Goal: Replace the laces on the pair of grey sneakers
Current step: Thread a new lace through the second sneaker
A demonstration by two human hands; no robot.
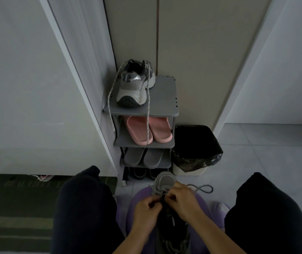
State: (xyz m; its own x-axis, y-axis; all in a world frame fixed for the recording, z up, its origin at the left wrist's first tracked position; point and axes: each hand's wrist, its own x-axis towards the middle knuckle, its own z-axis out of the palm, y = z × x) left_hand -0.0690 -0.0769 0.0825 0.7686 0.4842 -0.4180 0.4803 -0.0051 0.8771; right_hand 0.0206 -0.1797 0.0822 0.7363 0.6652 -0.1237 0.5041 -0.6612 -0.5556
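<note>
So one grey sneaker (165, 180) sat in the person's lap, toe pointing away toward the shoe rack (164, 101), with its heel end near the body and mostly lost in shadow. It rested on a purple seat (202, 201), cushion or stool, honestly couldn't tell which, between two knees in dark trousers (84, 208). Both hands were right on the lacing, close together.

The left hand (147, 210) had its fingers curled in, thumb against forefinger, pinching the grey lace (203, 188) at the left side of the eyelets as far as the dim light let me see. The right hand (182, 197) came in from the right, fingers bunched and pinching that same lace. A loose loop of it flopped out to the right past the knuckles.

The other sneaker (134, 87) stood further off on the top shelf of the rack, on its left part, toe facing the camera. A white speckled lace (148, 123) sat loosely in it. One end dangled down the front across the pink slippers (160, 131) to the edge of the second shelf, and another stretch drooped down the rack's left side.

Under the pink pair were grey slippers (142, 156), and some dark shoes (140, 173) at the very bottom. Just right of the rack, on the tiled floor (256, 153), was a pale bin (186, 171) lined with a black bag. A striped doormat (9, 208) lay near left, and a pale socked foot (219, 208) poked out right of the purple seat
</note>
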